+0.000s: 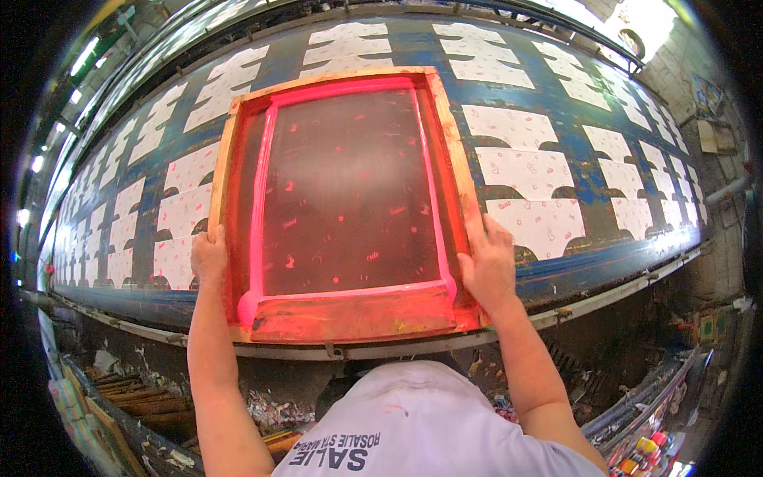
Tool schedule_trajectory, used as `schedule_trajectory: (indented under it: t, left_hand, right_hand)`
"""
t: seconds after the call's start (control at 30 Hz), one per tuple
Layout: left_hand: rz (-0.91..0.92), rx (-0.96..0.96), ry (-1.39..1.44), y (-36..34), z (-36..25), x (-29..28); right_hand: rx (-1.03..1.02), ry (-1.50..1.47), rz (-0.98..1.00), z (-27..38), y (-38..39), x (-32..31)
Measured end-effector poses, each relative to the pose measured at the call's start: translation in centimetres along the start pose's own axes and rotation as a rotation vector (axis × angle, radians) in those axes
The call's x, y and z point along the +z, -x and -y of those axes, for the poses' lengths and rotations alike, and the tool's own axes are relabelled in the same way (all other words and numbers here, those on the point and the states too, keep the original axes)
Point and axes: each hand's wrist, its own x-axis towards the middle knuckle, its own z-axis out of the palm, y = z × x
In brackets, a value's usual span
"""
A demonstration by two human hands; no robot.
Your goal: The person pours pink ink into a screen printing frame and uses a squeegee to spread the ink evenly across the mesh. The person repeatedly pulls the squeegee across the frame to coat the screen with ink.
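Note:
A wooden-framed printing screen (342, 199) lies in front of me over a long blue table. Its dark mesh carries small pink motifs, and bright pink ink lines its inner edges. Along the near end rests a wide, red-stained wooden squeegee (354, 314), touched by neither hand. My left hand (209, 254) is closed around the frame's left side. On the opposite side, my right hand (489, 262) grips the frame, its thumb against the inner face and its fingers over the outer edge. Whatever lies directly under the screen is hidden.
White fabric pieces (524, 173) with small pink prints lie in rows across the blue table (413, 60). A metal rail (556, 314) runs along its near edge. Scraps and wooden slats (147, 401) sit below at left, small coloured containers (648, 453) at lower right.

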Motion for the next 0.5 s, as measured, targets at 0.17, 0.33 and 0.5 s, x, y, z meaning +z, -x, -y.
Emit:
schedule_trajectory:
  t: [0.17,0.33,0.5]
  left_hand:
    - [0.037,0.009,0.015,-0.6,0.3,0.0]
    - [0.061,0.017,0.16,-0.4,0.5,-0.1]
    - [0.056,0.051,0.231,-0.8,2.2,0.7]
  right_hand:
    - [0.241,-0.165,0.145,-3.4,-2.4,2.1]
    - [0.247,-0.174,0.092,-3.3,-3.6,3.3]
    - [0.293,-0.236,0.056,-2.7,-4.1,3.3]
